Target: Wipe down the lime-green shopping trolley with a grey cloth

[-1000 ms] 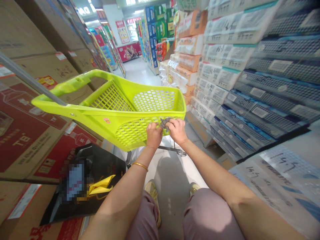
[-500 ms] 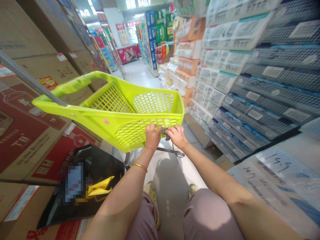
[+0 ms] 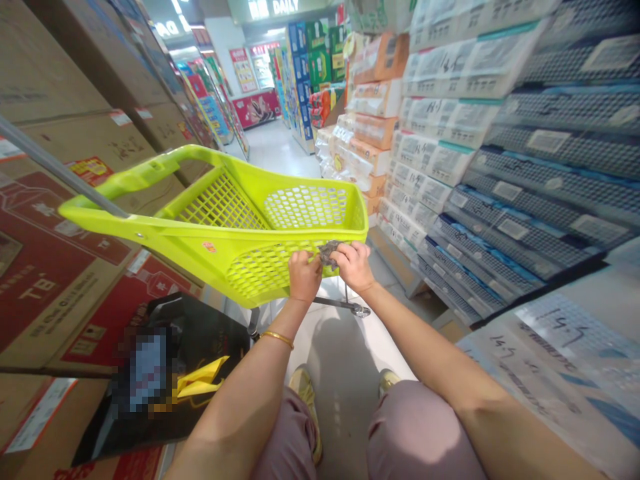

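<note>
A small crumpled grey cloth shows between my two hands, close to the near side of a lime-green shopping cart. My left hand has its fingers curled in, pinching the cloth's left end. On the other side, my right hand is closed on the right end of the cloth with bent fingers. Both hands are in front of the cart's basket near its front corner; whether they touch it I cannot tell.
Cardboard cartons are stacked along the left. A black bag with a yellow cloth lies on boxes at lower left. Packaged tissue stacks rise on the right. A tiled aisle floor runs ahead, past shelves.
My right hand has lifted slightly and more of the grey cloth shows between my hands. The left hand has hardly moved. The cart sits almost the same in view.
</note>
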Tool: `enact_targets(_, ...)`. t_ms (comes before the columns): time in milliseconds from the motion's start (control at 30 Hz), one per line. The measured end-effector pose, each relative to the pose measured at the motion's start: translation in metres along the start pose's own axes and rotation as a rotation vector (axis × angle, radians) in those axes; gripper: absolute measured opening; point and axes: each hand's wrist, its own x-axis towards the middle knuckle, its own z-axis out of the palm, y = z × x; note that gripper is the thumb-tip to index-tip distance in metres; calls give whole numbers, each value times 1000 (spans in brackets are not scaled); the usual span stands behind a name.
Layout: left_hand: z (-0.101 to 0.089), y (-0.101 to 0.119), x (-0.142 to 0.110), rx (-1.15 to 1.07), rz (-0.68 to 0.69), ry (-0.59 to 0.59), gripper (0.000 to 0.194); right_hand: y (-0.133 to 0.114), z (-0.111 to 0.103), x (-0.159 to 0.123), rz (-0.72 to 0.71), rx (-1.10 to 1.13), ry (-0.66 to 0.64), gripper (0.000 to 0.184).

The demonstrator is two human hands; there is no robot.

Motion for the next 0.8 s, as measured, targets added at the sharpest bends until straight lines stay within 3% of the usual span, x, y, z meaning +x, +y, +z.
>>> enact_targets(100,0,0,0,-3,-8,3,14,0,6,-13,-33,2,3,25)
enact_targets(400,4,-2,-1,-47,-6,10,21,-2,16,-44,-101,33,-217,17)
enact_targets(533,2,-1,-1,-42,-11,14,20,-4,4,-26,-90,12,-192,21)
enact_targets(733,0,-2,-2,-4,5,16,17,-11,-23,25,33,-21,25,29)
enact_targets(800,-1,-3,-3,-3,19,17,16,-14,-27,33,57,-13,45,30)
